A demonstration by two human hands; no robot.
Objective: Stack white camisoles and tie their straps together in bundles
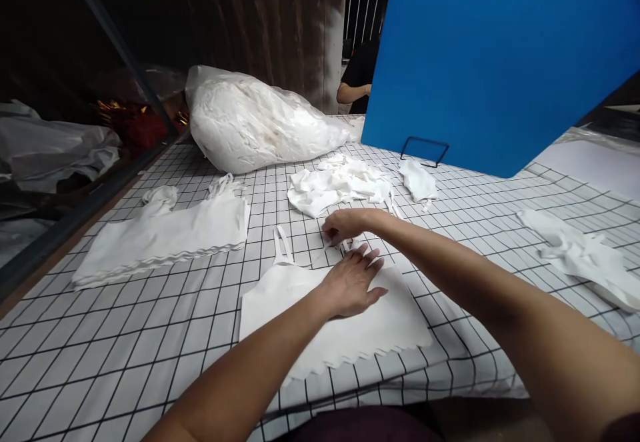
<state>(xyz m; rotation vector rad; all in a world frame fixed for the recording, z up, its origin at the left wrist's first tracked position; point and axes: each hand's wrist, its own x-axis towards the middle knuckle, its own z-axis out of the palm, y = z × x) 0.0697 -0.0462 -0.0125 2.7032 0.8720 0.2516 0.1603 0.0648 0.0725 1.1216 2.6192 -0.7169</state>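
- Head view: the left hand (350, 285) lies flat, fingers spread, pressing on a white garment (330, 325) at lower centre of the frame, on the checked tablecloth (150, 335).
- The right hand (345, 225), just above, pinches the garment's strap (325, 249) between its fingertips.
- A folded stack (160, 239) lies at left; a loose heap (340, 185) and a plastic bag (255, 122) lie above centre.
- A blue board (500, 55) fills the upper right.

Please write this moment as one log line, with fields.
left hand: flat on white top | right hand: pinching its strap | stack: left | bag: behind
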